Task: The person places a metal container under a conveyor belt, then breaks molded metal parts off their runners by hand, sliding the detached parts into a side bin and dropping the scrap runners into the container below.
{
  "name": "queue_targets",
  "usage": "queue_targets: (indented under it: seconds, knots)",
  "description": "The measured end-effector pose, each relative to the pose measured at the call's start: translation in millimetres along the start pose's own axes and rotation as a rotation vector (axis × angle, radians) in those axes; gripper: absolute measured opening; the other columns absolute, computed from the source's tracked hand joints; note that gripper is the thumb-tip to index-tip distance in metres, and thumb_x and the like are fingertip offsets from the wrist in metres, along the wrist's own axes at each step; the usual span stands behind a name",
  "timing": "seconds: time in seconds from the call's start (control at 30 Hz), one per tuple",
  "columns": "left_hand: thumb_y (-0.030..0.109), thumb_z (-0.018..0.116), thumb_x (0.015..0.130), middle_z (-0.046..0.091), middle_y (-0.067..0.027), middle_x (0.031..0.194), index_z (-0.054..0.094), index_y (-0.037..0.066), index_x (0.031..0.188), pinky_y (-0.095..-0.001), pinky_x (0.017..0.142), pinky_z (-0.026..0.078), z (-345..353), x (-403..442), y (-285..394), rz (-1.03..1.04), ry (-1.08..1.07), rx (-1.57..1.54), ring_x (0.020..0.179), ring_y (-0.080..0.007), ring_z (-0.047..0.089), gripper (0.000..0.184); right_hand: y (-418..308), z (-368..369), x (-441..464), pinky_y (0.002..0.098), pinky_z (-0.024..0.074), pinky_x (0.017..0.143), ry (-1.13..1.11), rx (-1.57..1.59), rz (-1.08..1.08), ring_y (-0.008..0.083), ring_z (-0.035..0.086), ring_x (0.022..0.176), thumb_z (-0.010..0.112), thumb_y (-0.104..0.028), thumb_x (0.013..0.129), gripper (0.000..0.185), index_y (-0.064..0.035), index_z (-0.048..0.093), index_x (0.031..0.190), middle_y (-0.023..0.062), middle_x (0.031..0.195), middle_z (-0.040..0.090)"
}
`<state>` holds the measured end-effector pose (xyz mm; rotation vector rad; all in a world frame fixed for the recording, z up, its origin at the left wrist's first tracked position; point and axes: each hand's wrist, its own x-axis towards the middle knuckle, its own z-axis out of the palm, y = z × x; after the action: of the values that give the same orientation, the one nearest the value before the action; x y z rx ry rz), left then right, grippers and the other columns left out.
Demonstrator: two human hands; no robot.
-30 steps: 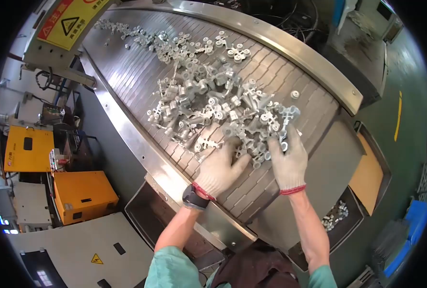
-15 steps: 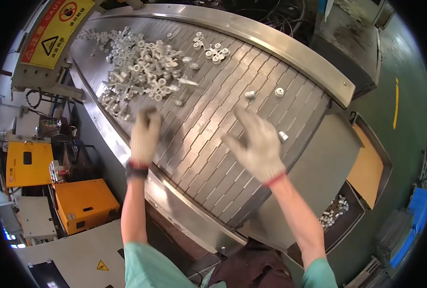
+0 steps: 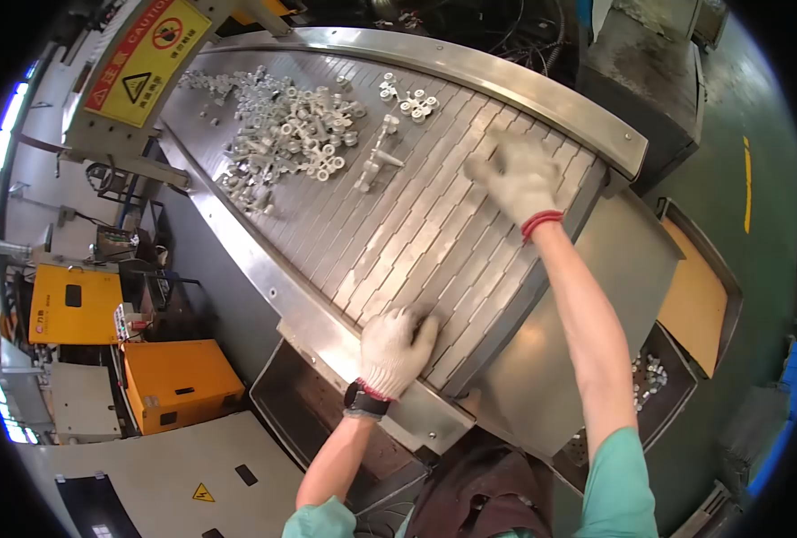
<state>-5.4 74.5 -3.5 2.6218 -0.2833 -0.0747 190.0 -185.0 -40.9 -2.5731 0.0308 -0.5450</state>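
Note:
My left hand (image 3: pixel 397 351), in a white knit glove, is over the conveyor's near rail and belt edge. Its fingers curl downward and the thumb lies to the side; what they hold, if anything, is hidden. Farther right, my gloved right hand (image 3: pixel 522 177) is low over the belt (image 3: pixel 416 233), slightly blurred, its fingers bent inward. Nothing nameable shows in its grasp. Between the hands and the heap lies a branched metal casting (image 3: pixel 379 166). A large heap of small silvery metal castings (image 3: pixel 300 130) covers the belt's far left part, and a joined cluster of round castings (image 3: pixel 418 106) is near the far rail.
Metal rails (image 3: pixel 273 291) border the conveyor. Past its right end are a sloping metal plate (image 3: pixel 587 314) and a bin of small parts (image 3: pixel 651 381). A caution sign (image 3: pixel 152 63) stands at left, above orange boxes (image 3: pixel 183 386). Another bin (image 3: pixel 295 390) sits below the near rail.
My left hand has moved from beside the heap to the near edge. My right hand has gone up and right; the loose small parts there no longer show. A branched casting now lies apart from the heap.

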Motion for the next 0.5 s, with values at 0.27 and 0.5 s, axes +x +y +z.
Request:
queue_targets:
  seconds: [0.27, 0.5]
  knots:
    - [0.017, 0.073, 0.109, 0.081, -0.0095, 0.097, 0.078, -0.002, 0.119, -0.0344, 0.080, 0.060, 3.8, -124.0, 38.9, -0.310, 0.315, -0.835, 0.085, -0.0151, 0.075, 0.023, -44.2, -19.8, -106.0, 0.0530, 0.0603, 0.089, -0.147, -0.111, -0.374, 0.0330, 0.078, 0.101, 0.077, -0.042, 0.097, 0.027, -0.0178, 0.084, 0.106, 0.0112, 0.107, 0.081]
    - [0.026, 0.068, 0.114, 0.065, -0.0014, 0.083, 0.071, 0.004, 0.123, -0.0273, 0.059, 0.051, 11.2, -411.1, 13.9, -0.826, 0.407, -0.906, 0.066, -0.0091, 0.060, 0.024, 17.3, -64.1, -207.9, 0.0498, 0.0597, 0.090, -0.123, 0.056, -0.107, 0.0414, 0.077, 0.100, 0.078, -0.047, 0.103, 0.042, -0.0055, 0.080, 0.110, 0.0201, 0.106, 0.080]
